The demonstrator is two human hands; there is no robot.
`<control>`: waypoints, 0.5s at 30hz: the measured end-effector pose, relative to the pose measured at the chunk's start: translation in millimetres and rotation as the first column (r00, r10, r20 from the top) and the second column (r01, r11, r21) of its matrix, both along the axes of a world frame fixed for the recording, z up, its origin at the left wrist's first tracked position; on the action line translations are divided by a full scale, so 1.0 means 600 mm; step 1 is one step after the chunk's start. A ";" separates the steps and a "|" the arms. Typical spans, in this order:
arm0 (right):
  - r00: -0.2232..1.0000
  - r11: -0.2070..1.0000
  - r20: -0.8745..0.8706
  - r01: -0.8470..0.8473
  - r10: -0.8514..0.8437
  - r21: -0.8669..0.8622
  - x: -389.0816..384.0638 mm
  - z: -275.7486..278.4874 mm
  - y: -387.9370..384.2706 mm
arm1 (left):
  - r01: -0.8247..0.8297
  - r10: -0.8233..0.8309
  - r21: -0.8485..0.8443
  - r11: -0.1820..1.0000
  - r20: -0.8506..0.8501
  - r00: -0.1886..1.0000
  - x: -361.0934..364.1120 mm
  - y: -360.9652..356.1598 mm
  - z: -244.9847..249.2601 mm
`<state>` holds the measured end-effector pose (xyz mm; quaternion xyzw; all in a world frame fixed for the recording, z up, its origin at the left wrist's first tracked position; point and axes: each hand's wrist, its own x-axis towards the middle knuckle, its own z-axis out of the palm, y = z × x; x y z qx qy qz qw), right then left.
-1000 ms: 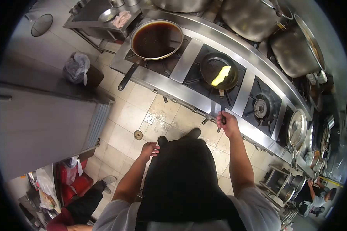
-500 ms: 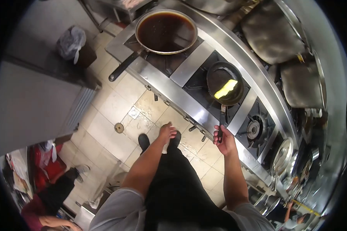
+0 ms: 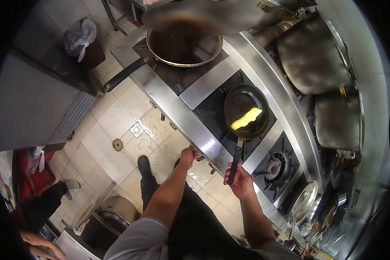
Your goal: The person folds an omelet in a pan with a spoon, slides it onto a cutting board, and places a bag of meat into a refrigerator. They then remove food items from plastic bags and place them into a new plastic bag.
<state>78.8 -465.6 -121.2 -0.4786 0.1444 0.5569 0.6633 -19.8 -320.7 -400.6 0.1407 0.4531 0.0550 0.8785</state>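
Observation:
My right hand point(image 3: 239, 181) is wrapped around the black handle of a small frying pan point(image 3: 235, 100). This pan sits over the middle burner. A yellow folded strip that looks like omelette point(image 3: 247, 118) lies across its dark base, towards the handle side. My left hand point(image 3: 189, 157) reaches to the stove's front edge, its fingers closed at a stove knob that they mostly cover. Another knob point(image 3: 212, 169) sticks out just beyond it.
A large pan of dark brown liquid point(image 3: 182, 48) stands on the far burner, its handle point(image 3: 125, 74) jutting over the floor. A blurred metal lid-like object point(image 3: 203, 18) hangs above it. Large pots point(image 3: 314, 52) line the back. A co-worker's hands point(image 3: 43, 245) show at lower left. Floor tiles look wet.
My left hand has moved from open in the air to the stove front and closed at a knob. A metal object has come over the large pan. The view has shifted.

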 end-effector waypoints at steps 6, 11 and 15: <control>0.999 0.999 0.025 0.027 -0.026 -0.044 -0.005 0.006 0.008 | -0.066 0.072 0.099 0.993 -0.050 0.996 -0.002 -0.012 0.014; 0.988 0.983 0.153 0.062 -0.035 -0.172 -0.008 -0.002 0.014 | 0.044 -0.032 0.249 0.967 -0.052 0.998 -0.007 -0.013 -0.006; 0.995 0.971 0.072 0.086 -0.071 -0.225 -0.003 -0.003 0.018 | 0.036 -0.023 0.208 0.977 -0.064 0.998 -0.016 -0.003 0.013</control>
